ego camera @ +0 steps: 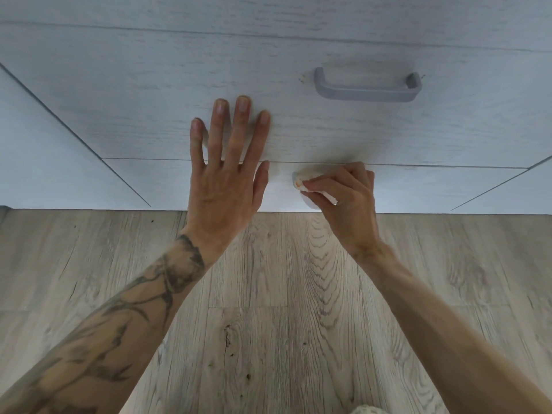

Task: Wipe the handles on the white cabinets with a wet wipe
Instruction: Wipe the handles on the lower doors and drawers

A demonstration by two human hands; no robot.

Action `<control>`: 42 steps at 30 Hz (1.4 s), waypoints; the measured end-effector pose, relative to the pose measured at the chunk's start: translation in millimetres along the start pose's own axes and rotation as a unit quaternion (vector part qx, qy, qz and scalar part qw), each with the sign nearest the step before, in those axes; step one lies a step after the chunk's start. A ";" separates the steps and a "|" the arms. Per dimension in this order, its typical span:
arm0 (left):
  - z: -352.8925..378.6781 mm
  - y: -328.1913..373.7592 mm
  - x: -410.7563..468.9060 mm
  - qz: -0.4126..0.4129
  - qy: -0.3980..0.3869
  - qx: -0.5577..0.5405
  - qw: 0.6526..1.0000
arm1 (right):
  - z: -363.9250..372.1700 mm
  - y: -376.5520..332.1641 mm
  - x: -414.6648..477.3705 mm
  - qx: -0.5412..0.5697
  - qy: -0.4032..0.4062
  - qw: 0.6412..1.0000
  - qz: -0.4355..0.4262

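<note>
Left hand [224, 174] flat, fingers spread, on drawer [149, 115] | right hand [343, 198] pinches wipe [301, 183] on lower handle | upper handle [366, 88] maybe remains for you

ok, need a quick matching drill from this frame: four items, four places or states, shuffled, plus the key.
Items:
1. left hand
2. right hand
3. wet wipe
4. grey handle

Places or states:
A. bare and untouched, on the upper drawer front
B. open, fingers spread flat against the drawer front
C. bunched up, pinched in fingertips at the lower drawer
D. closed around the wipe, low near the floor edge

Pairs: 1-B, 2-D, 3-C, 4-A
</note>
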State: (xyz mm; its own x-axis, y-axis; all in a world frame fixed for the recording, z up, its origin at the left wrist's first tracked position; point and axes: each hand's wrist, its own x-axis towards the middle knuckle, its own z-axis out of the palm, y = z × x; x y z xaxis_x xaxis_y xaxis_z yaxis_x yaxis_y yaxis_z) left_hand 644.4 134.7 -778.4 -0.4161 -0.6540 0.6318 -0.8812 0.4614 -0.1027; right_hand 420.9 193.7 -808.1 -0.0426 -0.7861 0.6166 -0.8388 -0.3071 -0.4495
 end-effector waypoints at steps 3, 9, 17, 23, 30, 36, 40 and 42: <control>0.2 -2.0 -0.5 -0.001 0.001 -0.005 1.000 | -13.0 11.4 -6.6 -0.010 0.021 0.999 0.027; 0.3 1.5 0.3 -0.006 0.006 -0.001 1.000 | 11.4 -13.6 5.1 -0.012 0.002 1.000 0.007; -0.1 1.5 0.9 -0.008 0.007 -0.003 1.000 | 15.6 -21.4 2.3 -0.035 0.036 0.999 0.006; -0.8 -0.8 -0.7 -0.003 0.003 -0.003 1.000 | -3.5 1.9 -9.2 -0.051 0.038 0.998 -0.009; -3.5 0.5 0.2 -0.006 0.005 -0.009 1.000 | -44.9 -0.7 -18.2 0.011 0.083 0.982 0.169; -3.8 0.4 -0.8 -0.008 0.000 -0.007 1.000 | -37.8 -15.0 -14.7 0.101 0.082 0.954 0.269; -4.6 2.2 -0.7 -0.008 -0.003 -0.007 1.000 | -30.0 -19.7 -20.3 0.097 0.074 0.962 0.245; -4.4 2.5 -0.6 -0.007 -0.003 -0.006 1.000 | -26.7 -22.4 -20.7 0.073 0.073 0.969 0.224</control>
State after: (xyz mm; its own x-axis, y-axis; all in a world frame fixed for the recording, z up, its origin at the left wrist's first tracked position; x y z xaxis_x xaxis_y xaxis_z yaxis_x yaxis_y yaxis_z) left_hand 643.4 138.9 -775.6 -0.4051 -0.6638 0.6287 -0.8843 0.4590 -0.0851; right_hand 426.1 231.2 -793.5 -0.4698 -0.7772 0.4186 -0.6331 -0.0338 -0.7733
